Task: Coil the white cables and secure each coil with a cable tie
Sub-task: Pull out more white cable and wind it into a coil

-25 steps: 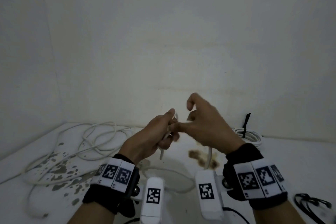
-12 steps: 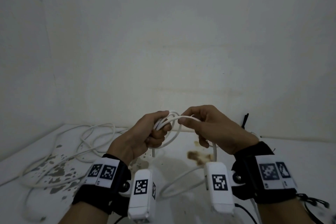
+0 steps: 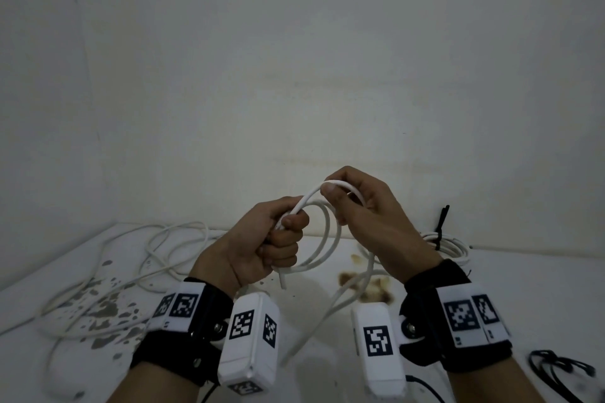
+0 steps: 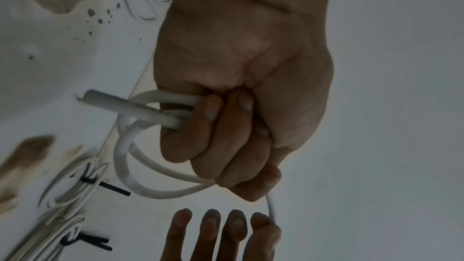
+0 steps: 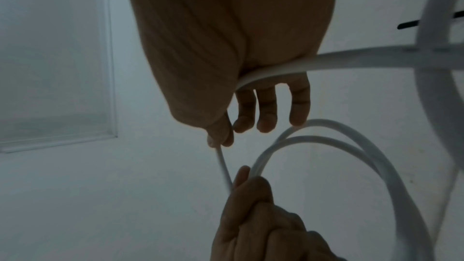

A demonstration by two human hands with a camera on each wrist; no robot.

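Above the desk (image 3: 523,275), the left hand (image 3: 258,249) fists its fingers (image 4: 213,126) around 2 loops of white cable (image 3: 330,239); the right hand (image 3: 370,219) pinches the next stretch between thumb and forefinger, other fingers loosely extended. A tied coil (image 3: 448,247) lies behind

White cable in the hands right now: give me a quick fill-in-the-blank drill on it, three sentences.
1. The loops of the white cable are gripped in the fist of the ____ hand.
2. The right hand pinches the cable between thumb and ____.
3. The finished coil by the wall is bound with a ____ tie.

Missing words: left; forefinger; black
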